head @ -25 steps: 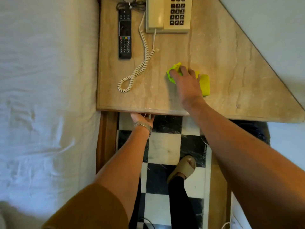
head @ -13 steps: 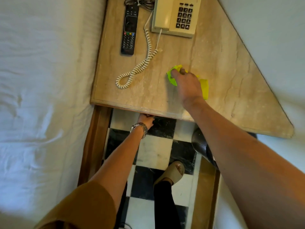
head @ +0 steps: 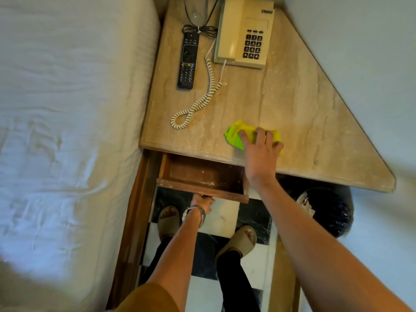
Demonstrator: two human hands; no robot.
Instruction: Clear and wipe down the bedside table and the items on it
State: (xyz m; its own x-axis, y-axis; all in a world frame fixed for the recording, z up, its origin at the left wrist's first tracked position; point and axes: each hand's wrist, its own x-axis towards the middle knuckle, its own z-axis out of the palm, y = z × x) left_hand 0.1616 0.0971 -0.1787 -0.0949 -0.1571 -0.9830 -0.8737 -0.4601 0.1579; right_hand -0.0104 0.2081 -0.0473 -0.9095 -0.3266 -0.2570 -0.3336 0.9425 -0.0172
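Observation:
The beige marble bedside table (head: 304, 104) is triangular. My right hand (head: 258, 152) presses flat, fingers spread, on a yellow-green cloth (head: 235, 135) near the table's front edge. Under the top, a brown wooden drawer (head: 202, 188) stands pulled out and looks empty. My left hand (head: 201, 202) grips the drawer's front from below. A black remote (head: 188, 61) lies at the back left, beside a cream telephone (head: 244, 32) whose coiled cord (head: 198, 104) loops across the top.
A white bed (head: 67, 131) runs along the left, tight against the table. A black bin with a plastic liner (head: 326, 212) stands under the table's right part. My sandalled feet (head: 238, 242) stand on the black-and-white tiled floor. A grey wall closes the right side.
My left hand has pulled the drawer out from under the table top. My right hand with the cloth has slid toward the front edge, its fingers now spread.

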